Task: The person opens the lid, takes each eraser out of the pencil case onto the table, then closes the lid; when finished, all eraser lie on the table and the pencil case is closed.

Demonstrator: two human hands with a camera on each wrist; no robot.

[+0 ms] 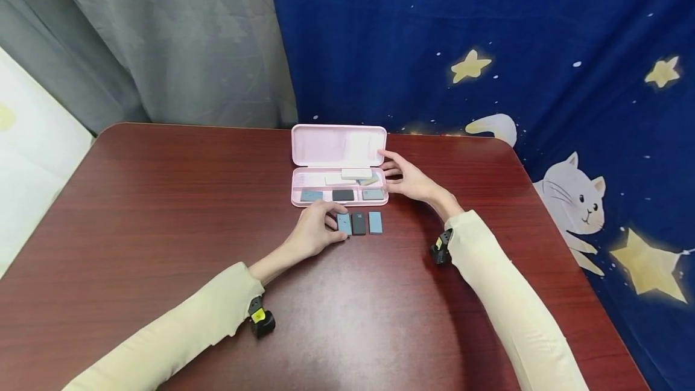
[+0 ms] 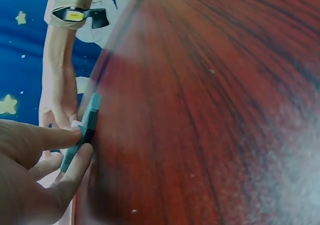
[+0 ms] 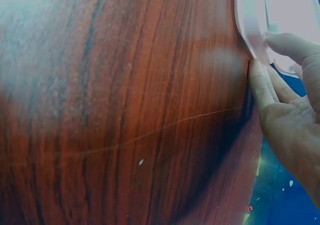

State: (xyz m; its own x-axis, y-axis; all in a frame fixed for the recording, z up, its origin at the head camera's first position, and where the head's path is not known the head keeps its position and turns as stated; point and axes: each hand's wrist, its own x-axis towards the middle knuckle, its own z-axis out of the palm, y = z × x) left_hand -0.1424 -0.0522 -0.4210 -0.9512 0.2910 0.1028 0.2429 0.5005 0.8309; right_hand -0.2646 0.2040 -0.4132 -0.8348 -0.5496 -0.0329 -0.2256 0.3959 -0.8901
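A pink pencil case lies with its lid folded back. In its front row sit a blue block, a black block and a grey-blue block. Just in front, on the table, stand a blue block, a black block and another blue block side by side. My left hand pinches the leftmost of these between thumb and fingers. At the case's right end, my right hand grips the edge; in the right wrist view its thumb lies over the rim.
White pieces lie in the case's rear compartment. The case stands near the far edge of the reddish-brown table. Behind it hang a grey curtain and a blue one with stars.
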